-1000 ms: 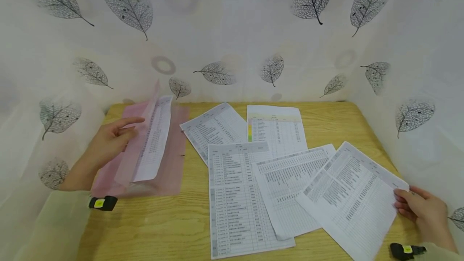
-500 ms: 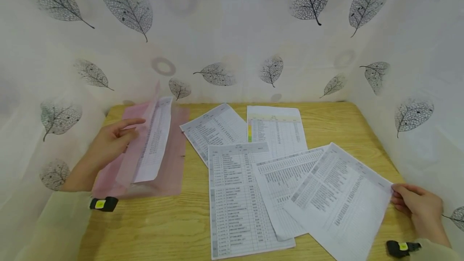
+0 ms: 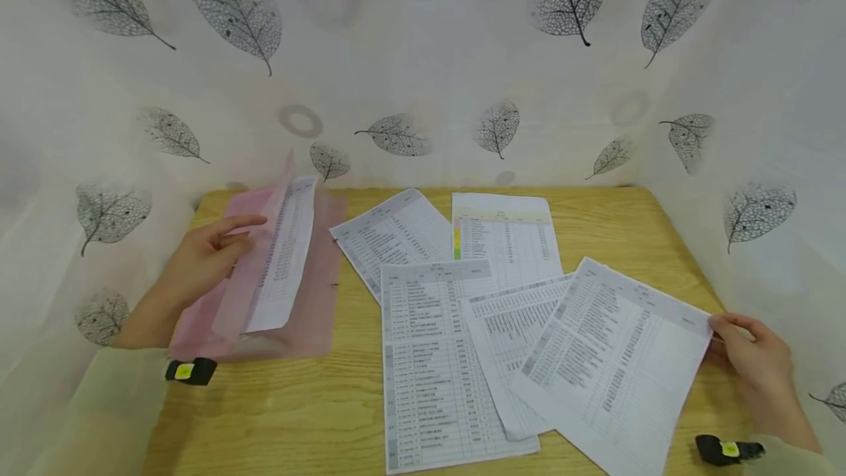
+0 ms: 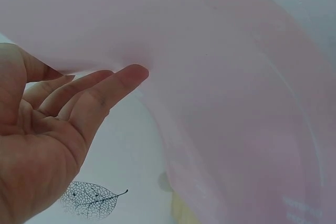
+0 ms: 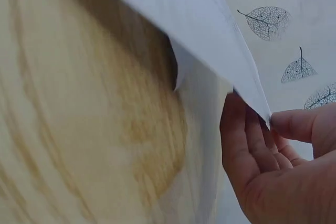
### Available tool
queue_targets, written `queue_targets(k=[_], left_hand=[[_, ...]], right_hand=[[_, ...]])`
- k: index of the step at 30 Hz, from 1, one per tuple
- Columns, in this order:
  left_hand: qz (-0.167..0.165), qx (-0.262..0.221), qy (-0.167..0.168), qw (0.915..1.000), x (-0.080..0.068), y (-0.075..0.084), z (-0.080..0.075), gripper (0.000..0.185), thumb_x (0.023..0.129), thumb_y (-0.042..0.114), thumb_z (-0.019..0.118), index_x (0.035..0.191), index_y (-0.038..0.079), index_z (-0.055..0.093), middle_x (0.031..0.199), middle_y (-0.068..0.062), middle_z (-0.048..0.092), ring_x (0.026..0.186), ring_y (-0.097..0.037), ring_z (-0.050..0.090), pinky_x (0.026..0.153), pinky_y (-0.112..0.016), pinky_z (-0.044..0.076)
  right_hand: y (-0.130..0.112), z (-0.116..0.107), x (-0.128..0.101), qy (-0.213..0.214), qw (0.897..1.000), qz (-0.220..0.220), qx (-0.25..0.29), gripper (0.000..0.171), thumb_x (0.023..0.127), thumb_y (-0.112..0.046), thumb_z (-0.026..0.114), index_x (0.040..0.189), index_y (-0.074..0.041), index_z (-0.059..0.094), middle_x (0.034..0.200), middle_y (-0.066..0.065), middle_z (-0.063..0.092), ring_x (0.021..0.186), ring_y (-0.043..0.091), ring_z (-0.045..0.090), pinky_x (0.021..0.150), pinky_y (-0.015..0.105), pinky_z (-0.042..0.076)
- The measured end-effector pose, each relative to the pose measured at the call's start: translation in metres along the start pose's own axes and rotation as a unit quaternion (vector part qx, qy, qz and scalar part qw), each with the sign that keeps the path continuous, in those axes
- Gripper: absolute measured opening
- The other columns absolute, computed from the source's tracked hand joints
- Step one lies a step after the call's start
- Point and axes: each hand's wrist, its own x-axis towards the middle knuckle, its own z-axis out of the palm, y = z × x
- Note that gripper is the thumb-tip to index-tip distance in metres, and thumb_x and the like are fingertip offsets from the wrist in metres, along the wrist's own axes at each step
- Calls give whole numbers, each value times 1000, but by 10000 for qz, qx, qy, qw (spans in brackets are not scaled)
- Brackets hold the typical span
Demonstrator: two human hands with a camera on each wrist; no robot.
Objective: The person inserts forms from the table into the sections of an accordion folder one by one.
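Observation:
On the left of the table lies a pink translucent folder [image 3: 319, 255] with its cover raised. My left hand [image 3: 208, 252] holds that cover up between thumb and fingers; in the left wrist view the thin film [image 4: 220, 77] bends at the fingertips. Inside the folder, a printed paper sheet [image 3: 284, 263] leans upward. At the right, my right hand [image 3: 753, 351] pinches the corner of another printed sheet [image 3: 615, 366]. The right wrist view shows this sheet [image 5: 194, 30] lifted off the wood at that corner, with the thumb against the fingers.
Several printed sheets lie on the wooden table [image 3: 297, 417]: a long one [image 3: 429, 373], a tilted one [image 3: 496, 373] partly under the held sheet, a rear one [image 3: 396, 226], and one with coloured cells [image 3: 505, 237]. A leaf-patterned curtain [image 3: 423, 57] surrounds the table.
My right hand has moved left and slightly away from me, drawing the pinched sheet further over the tilted sheet. The left hand and folder have stayed in place.

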Motion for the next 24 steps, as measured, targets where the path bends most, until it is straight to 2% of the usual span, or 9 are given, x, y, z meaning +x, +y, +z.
queue_targets(k=[4,6,10,13,18,24], left_hand=[[-27,35,6,10000,0,0,-1,39,107,17,57,145,6,60,57,12,39,51,-5,38,48,-26,37],[-50,51,11,10000,0,0,-1,39,107,16,56,145,6,60,57,12,38,51,-5,37,47,-26,36],[-101,82,15,9999,1,-1,-1,40,108,15,55,146,5,59,57,12,40,50,-4,36,47,-26,35],[-122,43,2,9999,1,-1,0,40,108,15,55,146,5,59,57,12,41,50,-4,36,47,-26,35],[-166,15,-20,9999,1,0,0,40,107,16,55,146,6,59,58,13,42,50,-4,37,47,-26,36],[-153,40,-25,9999,1,1,0,41,107,16,55,147,7,59,58,12,43,51,-5,38,48,-26,37]], right_hand=[[2,4,-1,-620,9979,-175,116,8,108,-27,57,113,-25,50,74,-17,66,65,7,68,59,27,58],[4,5,0,-1046,9939,-203,288,11,108,-26,59,113,-26,50,77,-15,68,68,7,70,60,27,60],[6,6,3,-2012,9783,-220,435,13,106,-19,64,105,-32,61,86,-13,73,77,6,72,67,27,61],[7,8,5,-2458,9686,-127,361,25,105,-14,64,93,-35,71,91,-14,75,83,4,72,73,24,61],[8,14,2,-2513,9674,-120,286,31,106,-16,63,85,-33,78,90,-15,76,83,1,70,72,21,59],[6,27,-3,-2373,9663,-372,924,27,107,-19,61,91,-33,78,90,-12,73,80,5,67,69,23,57]])
